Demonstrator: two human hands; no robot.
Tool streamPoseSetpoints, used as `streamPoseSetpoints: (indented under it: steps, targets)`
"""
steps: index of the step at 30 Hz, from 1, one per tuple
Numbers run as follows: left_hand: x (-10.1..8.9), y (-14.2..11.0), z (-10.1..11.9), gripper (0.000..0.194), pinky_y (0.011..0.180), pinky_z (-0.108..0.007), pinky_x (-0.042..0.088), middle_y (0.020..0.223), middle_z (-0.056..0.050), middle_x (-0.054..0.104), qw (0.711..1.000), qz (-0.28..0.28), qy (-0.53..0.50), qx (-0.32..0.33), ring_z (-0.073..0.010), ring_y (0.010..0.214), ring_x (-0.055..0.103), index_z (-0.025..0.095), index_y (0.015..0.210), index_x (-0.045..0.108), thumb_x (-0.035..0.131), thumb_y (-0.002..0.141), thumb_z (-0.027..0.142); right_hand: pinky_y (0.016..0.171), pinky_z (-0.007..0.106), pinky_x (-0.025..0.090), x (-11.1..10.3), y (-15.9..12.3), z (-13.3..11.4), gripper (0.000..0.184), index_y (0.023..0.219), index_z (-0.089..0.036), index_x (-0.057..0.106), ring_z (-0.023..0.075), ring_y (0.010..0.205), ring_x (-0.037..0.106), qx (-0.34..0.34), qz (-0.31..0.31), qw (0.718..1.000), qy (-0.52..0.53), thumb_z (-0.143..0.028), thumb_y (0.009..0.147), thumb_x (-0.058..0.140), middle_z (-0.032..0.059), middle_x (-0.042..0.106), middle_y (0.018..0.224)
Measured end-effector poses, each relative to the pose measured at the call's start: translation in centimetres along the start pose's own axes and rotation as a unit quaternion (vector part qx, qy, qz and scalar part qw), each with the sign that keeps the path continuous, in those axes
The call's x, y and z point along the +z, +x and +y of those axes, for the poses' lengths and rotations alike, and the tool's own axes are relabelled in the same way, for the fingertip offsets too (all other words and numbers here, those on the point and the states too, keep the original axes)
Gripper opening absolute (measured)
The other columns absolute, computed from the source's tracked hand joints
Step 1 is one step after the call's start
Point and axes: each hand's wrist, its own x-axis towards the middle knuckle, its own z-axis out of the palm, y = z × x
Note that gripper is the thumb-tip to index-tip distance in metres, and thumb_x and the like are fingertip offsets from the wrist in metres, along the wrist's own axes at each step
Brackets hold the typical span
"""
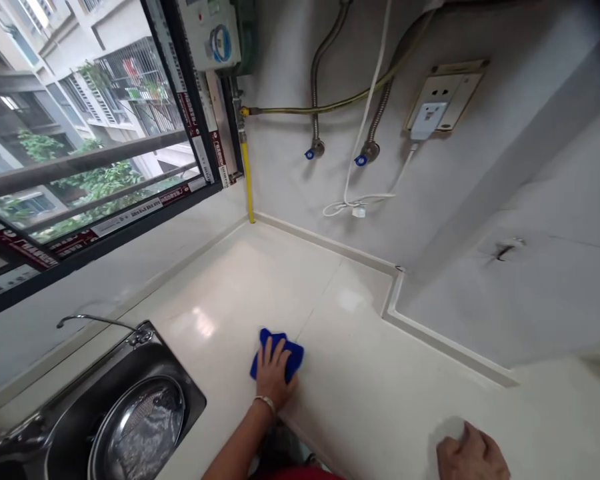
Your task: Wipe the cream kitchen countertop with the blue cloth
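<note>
My left hand [273, 373] presses a blue cloth [294, 360] against the white countertop [260, 280], close to the counter's front edge. Its fingers lie bent over the cloth, whose edges stick out on both sides. A bracelet circles that wrist. At the lower right, my right hand [473, 457] rests on the countertop with its fingers curled into a fist. Nothing shows in it, though the palm side is hidden. A thin seam runs across the countertop just beyond the cloth.
A steel sink [187, 387] with a thin curved faucet [97, 320] and a round metal basin [180, 417] lies at left. A window [80, 133] stands above it. On the back wall are a yellow pipe [247, 180], valves [314, 150] and a plugged-in socket [453, 93].
</note>
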Motion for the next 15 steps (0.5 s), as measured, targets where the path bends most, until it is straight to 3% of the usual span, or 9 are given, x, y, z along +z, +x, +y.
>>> streamPoseSetpoints:
  steps: [3,8,12,15]
  targets:
    - [-2.3,-0.7,-4.5,0.048,0.124,-0.062,0.019,0.157,-0.003,0.042,0.993,0.055,0.069,-0.085,-0.0352,0.152,0.017,0.024,0.131,0.056,0.051,0.085,0.034,0.083,0.059,0.049,0.0,0.0,-0.1,0.059,0.125,-0.024,0.058,0.0432,0.113,0.056,-0.006,0.007,1.000,-0.002,-0.031,0.066,0.052,0.0203,0.055,0.125]
    - [-6.6,-0.4,-11.7,0.049,0.120,-0.063,0.021,0.152,-0.009,0.047,0.955,0.131,0.155,-0.216,-0.0381,0.149,0.020,0.018,0.130,0.057,0.043,0.089,0.042,0.087,0.058,0.047,0.2,0.2,0.1,0.062,0.130,-0.023,0.054,0.0435,0.116,0.055,0.006,-0.007,1.000,-0.008,-0.031,0.069,0.050,0.0206,0.054,0.129]
    - [-9.6,1.5,-15.6,0.055,0.116,-0.067,0.023,0.155,-0.010,0.044,0.940,0.120,0.156,-0.280,-0.0401,0.147,0.020,0.019,0.132,0.054,0.041,0.089,0.049,0.090,0.059,0.045,0.2,-0.1,0.0,0.062,0.133,-0.023,0.051,0.0437,0.121,0.052,0.003,-0.011,1.000,-0.010,-0.031,0.071,0.049,0.0209,0.052,0.133]
    - [-10.7,1.9,-17.0,0.057,0.113,-0.069,0.025,0.157,-0.007,0.040,0.944,0.091,0.146,-0.280,-0.0400,0.148,0.017,0.022,0.135,0.051,0.039,0.089,0.054,0.094,0.058,0.043,0.2,-0.4,-0.1,0.062,0.137,-0.020,0.048,0.0429,0.125,0.049,-0.011,0.007,1.000,-0.005,-0.030,0.075,0.047,0.0212,0.050,0.137]
